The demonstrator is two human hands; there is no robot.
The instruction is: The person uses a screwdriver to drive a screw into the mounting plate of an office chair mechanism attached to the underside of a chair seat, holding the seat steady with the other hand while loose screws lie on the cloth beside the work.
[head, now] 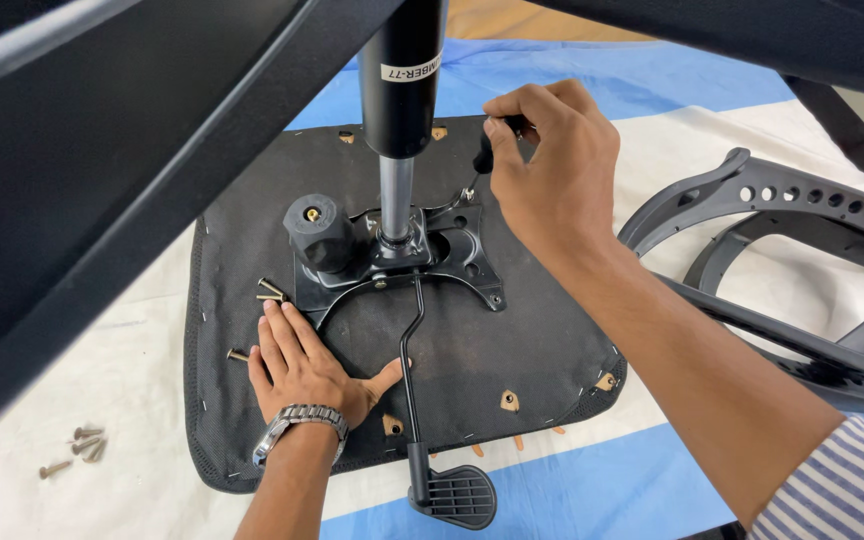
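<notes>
While R hand (552,150) grips screwdriver (484,152), L hand (297,365) flat near seat base (512,340) edge

Makeshift workshop: chair seat (472,340) on floor sheet (592,480) (loose screws (77,450) beside).

You see a black seat underside (512,350), a black metal plate (462,255), a black cylinder (402,90) with a silver rod (395,200), brass-coloured screws (270,291), a blue-and-white cloth (592,480), and a blue-and-white striped sleeve (842,490).
</notes>
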